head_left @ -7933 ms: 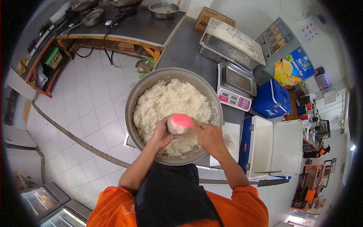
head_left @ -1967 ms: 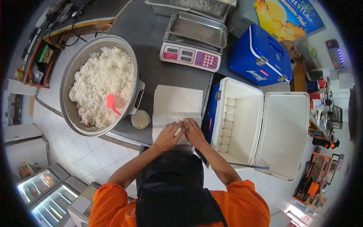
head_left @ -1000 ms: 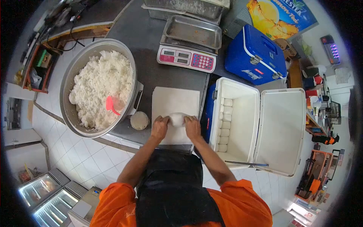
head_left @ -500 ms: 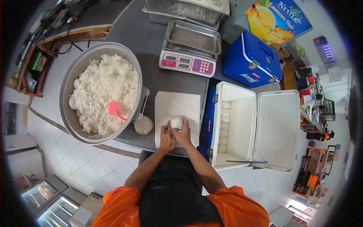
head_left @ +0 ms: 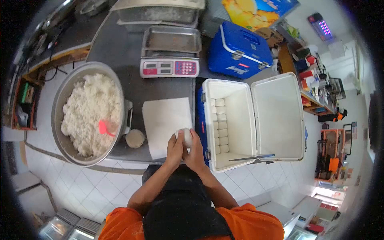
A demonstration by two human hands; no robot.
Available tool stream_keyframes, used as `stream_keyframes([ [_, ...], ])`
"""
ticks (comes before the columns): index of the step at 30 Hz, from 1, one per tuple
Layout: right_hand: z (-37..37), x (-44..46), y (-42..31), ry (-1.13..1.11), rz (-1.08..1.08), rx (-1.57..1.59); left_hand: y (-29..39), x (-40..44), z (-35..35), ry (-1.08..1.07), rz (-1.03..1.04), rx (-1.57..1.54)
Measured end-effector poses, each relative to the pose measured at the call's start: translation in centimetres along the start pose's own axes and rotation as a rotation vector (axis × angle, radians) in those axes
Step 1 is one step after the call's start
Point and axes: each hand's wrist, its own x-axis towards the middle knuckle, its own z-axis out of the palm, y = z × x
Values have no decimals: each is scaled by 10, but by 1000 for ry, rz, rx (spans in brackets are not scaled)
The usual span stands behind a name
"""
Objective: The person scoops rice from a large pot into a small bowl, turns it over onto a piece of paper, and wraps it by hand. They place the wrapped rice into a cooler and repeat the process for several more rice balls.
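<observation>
Between both palms I hold a rounded white packet (head_left: 185, 137), which looks like rice wrapped in white paper. My left hand (head_left: 174, 151) closes on its left side and my right hand (head_left: 195, 153) curls around its right side. The packet is over the right front part of a stack of white paper sheets (head_left: 166, 120) on the dark table. Left of the sheets is a small round cup of rice (head_left: 135, 139). To the right, an open cooler box (head_left: 240, 120) holds several similar white packets (head_left: 221, 126) in rows along its left wall.
A large metal pot (head_left: 56, 116) of cooked rice (head_left: 88, 112) stands at the left with a pink scoop (head_left: 105, 128) in it. Behind the paper is a digital scale (head_left: 169, 68) bearing a metal tray (head_left: 172, 39). A closed blue cooler (head_left: 240, 52) sits at the back right.
My hands have moved with the packet toward the right edge of the paper stack. The head view has shifted, so table things appear farther left and more packets show in the cooler.
</observation>
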Motion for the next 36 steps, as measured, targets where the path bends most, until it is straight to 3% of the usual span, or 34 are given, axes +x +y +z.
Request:
stream_keyframes([
  [1, -14, -1, -1, -20, 29, -1, 3, -3, 16, 1, 115, 98],
  [3, -46, -7, 5, -54, 96, 110, -17, -2, 30, -30, 76, 104],
  [5, -84, -8, 13, -249, 159, -53, -39, -2, 53, -39, 17, 78],
  [7, -115, -13, 29, -231, 151, -100, -61, 1, 78, -45, 0, 62],
  [9, -147, -9, 46, -187, 197, 81, -78, 10, 103, -51, -9, 3],
  [12, -174, -1, 126, -263, 46, 112, -108, 42, 126, -134, -30, -59],
  [13, -182, 13, 150, -301, 100, 194, -110, 48, 133, -122, -41, -49],
  [14, -185, 33, 174, -343, 154, 275, -109, 54, 141, 22, 108, 212],
  [15, -177, 52, 197, -307, 192, 269, -106, 60, 147, 167, 267, 470],
  [16, -162, 72, 221, -273, 226, 265, -96, 57, 141, 156, 167, 236],
  [18, -119, 110, 284, -324, 137, 177, -78, 34, 131, 240, 205, 228],
  [20, -86, 146, 311, -559, 187, -105, -69, 10, 123, 356, 219, 206],
  [21, -71, 156, 324, -562, 179, -92, -70, -3, 116, 412, 190, 200],
  [23, -39, 167, 346, -892, 240, -43, -82, -29, 93, 435, 150, 188],
  [27, 2, 176, 395, -1156, 222, 29, -92, -56, 97, 400, -30, 186],
  [29, 4, 181, 396, -1335, 151, -95, -110, -31, 118, -20, -105, 784],
  [31, 6, 180, 394, -1317, 105, -123, -132, 13, 163, -274, 355, 1135],
  [32, 8, 176, 393, -1296, 62, -143, -166, 52, 174, -368, 304, 1439],
  [34, 11, 173, 394, -1269, 46, -146, -215, 125, 200, -149, 114, 1793],
  [36, 17, 163, 402, -1241, 25, -152, -227, 167, 197, -121, 206, 2056],
])
